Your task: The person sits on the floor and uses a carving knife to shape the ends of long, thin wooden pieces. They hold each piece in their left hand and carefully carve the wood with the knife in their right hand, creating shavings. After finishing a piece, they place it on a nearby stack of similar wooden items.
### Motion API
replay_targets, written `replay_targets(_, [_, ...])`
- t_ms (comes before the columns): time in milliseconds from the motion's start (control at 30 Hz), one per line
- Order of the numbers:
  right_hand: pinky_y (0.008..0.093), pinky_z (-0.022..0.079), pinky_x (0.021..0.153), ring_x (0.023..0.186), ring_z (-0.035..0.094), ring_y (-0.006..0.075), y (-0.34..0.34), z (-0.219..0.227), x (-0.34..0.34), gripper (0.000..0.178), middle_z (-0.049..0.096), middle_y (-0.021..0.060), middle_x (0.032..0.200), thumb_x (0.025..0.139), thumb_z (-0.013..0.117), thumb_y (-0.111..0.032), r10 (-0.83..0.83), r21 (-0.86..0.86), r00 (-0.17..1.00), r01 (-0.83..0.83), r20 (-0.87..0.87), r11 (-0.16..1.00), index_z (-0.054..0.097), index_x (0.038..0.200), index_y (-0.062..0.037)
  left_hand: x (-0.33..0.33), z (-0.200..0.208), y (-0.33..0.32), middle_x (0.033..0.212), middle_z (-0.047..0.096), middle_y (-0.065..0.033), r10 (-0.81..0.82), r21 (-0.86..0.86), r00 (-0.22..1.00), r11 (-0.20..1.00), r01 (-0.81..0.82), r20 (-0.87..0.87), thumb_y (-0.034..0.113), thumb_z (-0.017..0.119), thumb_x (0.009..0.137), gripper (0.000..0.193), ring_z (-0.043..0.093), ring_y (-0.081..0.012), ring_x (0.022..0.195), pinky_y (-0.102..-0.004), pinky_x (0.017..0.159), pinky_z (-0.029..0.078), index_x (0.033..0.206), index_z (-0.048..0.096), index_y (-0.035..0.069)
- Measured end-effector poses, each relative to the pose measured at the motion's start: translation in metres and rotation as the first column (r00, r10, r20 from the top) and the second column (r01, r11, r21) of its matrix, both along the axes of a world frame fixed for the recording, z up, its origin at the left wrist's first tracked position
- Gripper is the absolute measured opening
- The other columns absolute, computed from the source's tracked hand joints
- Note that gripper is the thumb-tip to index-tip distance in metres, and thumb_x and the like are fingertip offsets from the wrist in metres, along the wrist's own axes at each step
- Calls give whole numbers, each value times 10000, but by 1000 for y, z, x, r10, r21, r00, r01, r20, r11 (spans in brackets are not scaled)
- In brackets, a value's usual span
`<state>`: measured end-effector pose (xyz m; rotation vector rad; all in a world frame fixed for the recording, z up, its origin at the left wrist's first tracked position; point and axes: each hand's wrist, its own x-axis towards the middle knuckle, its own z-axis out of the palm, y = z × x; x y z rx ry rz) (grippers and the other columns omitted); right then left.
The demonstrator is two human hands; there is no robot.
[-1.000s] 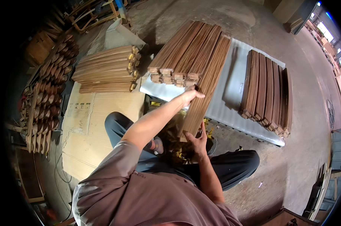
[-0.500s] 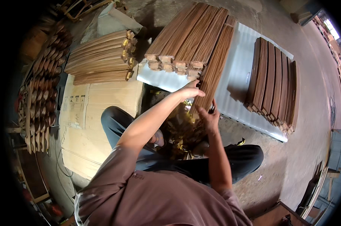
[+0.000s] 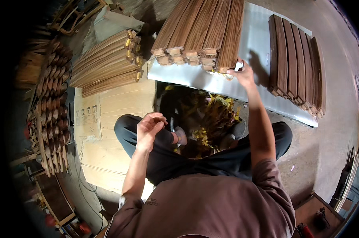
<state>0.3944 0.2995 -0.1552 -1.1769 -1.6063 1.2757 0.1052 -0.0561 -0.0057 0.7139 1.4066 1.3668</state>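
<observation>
At the near edge of the grey sheet (image 3: 211, 83), the right hand (image 3: 243, 73) grips the end of the rightmost wooden strip (image 3: 229, 37) in the far stack, though its fingertips are hidden behind the wood. Nearer and to the left, the left hand (image 3: 149, 125) hovers over the knee, fingers loosely curled, holding nothing visible. Another row of strips (image 3: 296, 59) lies to the right, a bundle (image 3: 106, 63) rests on cardboard (image 3: 104, 119) at left, and the stack's far ends are cut off.
</observation>
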Motion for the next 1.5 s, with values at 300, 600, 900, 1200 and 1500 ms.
replay_targets(300, [372, 510, 994, 1118, 684, 274, 45, 43, 4, 866, 695, 185, 1243, 669, 906, -385, -40, 121, 851, -28, 524, 992, 580, 1368, 8, -7, 13, -35, 949, 671, -69, 294, 90, 955, 953, -291, -26, -56, 599, 901, 152, 644, -161, 848, -283, 779, 506, 1018, 651, 25])
replay_targets(600, [471, 516, 900, 1021, 662, 410, 33, 101, 17, 430, 701, 241, 1065, 906, 657, -403, 175, 62, 527, -402, 832, 913, 696, 1093, -18, -85, 31, -63, 950, 679, -73, 695, 235, 714, 710, -664, -83, 6, 683, 899, 145, 671, -197, 906, -347, 817, 554, 1041, 658, 25])
replay_targets(900, [532, 520, 828, 923, 672, 437, -102, 110, -9, 218, 704, 228, 942, 929, 648, -256, 267, -38, 225, -694, 937, 719, 680, 968, -44, -213, -96, 19, 915, 699, -76, 591, -218, 755, 727, -651, -283, 41, 662, 800, 233, 697, -221, 883, -339, 775, 559, 1032, 678, 19])
replay_targets(1200, [554, 514, 763, 856, 676, 449, -105, 74, -14, 204, 701, 226, 833, 922, 638, -257, 377, -212, 146, -620, 915, 755, 652, 904, -54, -267, -198, 130, 1330, 562, -173, -380, -354, -136, 917, -182, -915, 30, 644, 721, 620, 531, -338, 1263, -459, 1027, 459, 1333, 549, 35])
replay_targets(1500, [468, 523, 646, 735, 694, 354, -89, 49, -19, 94, 662, 155, 695, 883, 617, -131, 377, -97, 237, -723, 896, 684, 635, 827, -58, -308, -195, 165, 1472, 415, -104, -558, -550, -128, 830, -95, -820, -22, 686, 760, 792, 430, -344, 1343, -431, 1076, 419, 1482, 393, 118])
